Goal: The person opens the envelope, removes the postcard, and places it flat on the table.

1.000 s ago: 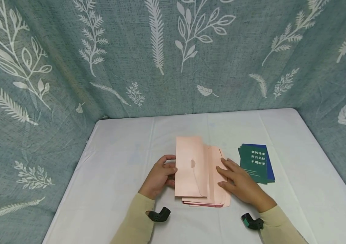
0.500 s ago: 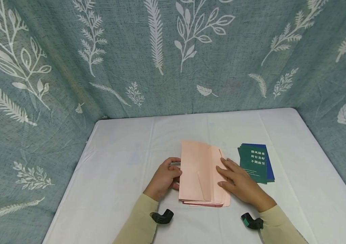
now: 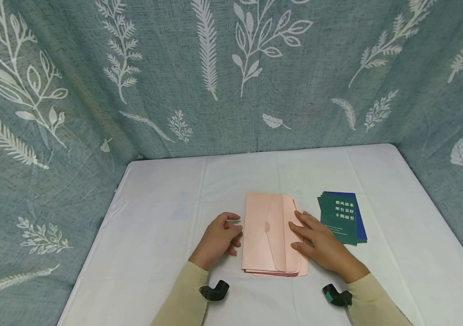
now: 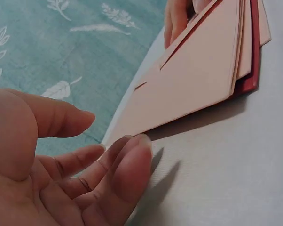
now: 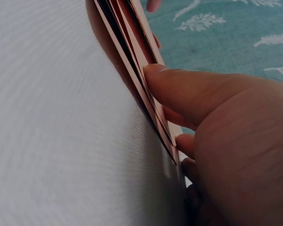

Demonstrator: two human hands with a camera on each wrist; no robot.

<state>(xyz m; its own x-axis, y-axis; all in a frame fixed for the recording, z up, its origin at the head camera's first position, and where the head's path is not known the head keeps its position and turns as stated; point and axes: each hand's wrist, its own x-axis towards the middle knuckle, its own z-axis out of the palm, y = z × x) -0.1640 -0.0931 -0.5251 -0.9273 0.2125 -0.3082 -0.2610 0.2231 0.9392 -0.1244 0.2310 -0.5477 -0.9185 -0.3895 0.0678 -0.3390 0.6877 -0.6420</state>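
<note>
A stack of pink envelopes [image 3: 260,235] lies in the middle of the table, its edges unevenly lined up. Its top envelope shows a pointed flap with a small round seal. Under the pink layers, a dark red sheet edge [image 4: 257,52] shows in the left wrist view. Beside the stack's left edge is my left hand [image 3: 219,239], its loosely bent fingers holding nothing. My right hand [image 3: 322,244] rests on the right side of the stack, fingers nearly straight. In the right wrist view the thumb [image 5: 188,89] lies along the layered envelope edges.
Green and blue cards [image 3: 339,217] with white writing lie overlapped to the right of the stack, just beyond my right hand. A white cloth [image 3: 166,194] covers the table. A leaf-patterned teal curtain [image 3: 223,122] hangs behind and at the sides.
My left hand has brought the top envelope right and down onto the stack, then let go and drawn slightly back left. My right hand has stayed in place.
</note>
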